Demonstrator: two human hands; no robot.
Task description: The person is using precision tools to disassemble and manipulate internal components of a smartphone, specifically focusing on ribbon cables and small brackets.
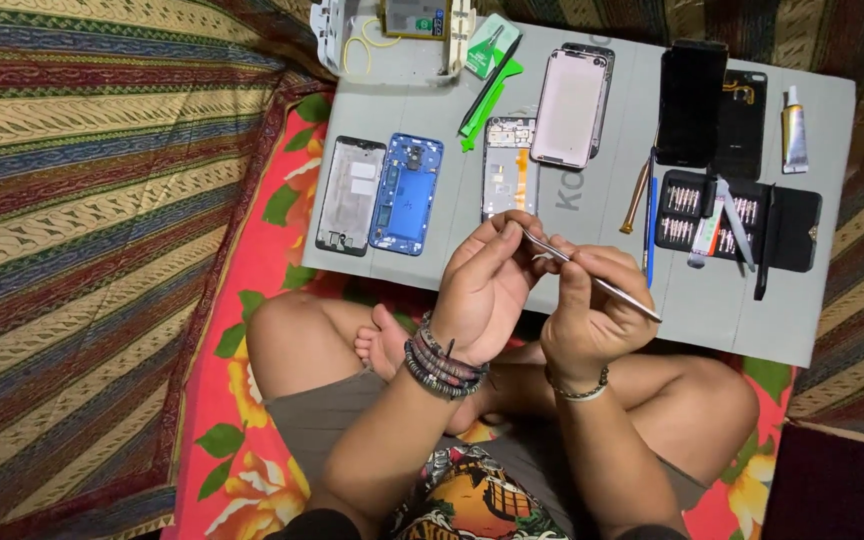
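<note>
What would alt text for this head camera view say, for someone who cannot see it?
A seated, cross-legged person's left hand and right hand hold a thin metal tool over a grey mat laid with opened phone parts: a blue phone frame, a pink back cover and a screwdriver bit case.

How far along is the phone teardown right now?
Done: the blue frame, white frame and pink back cover lie separated on the grey mat. In hand: the right hand holds thin tweezers whose tip meets the left hand; whatever it pinches is too small to tell. Left: nothing looks reassembled.
</note>
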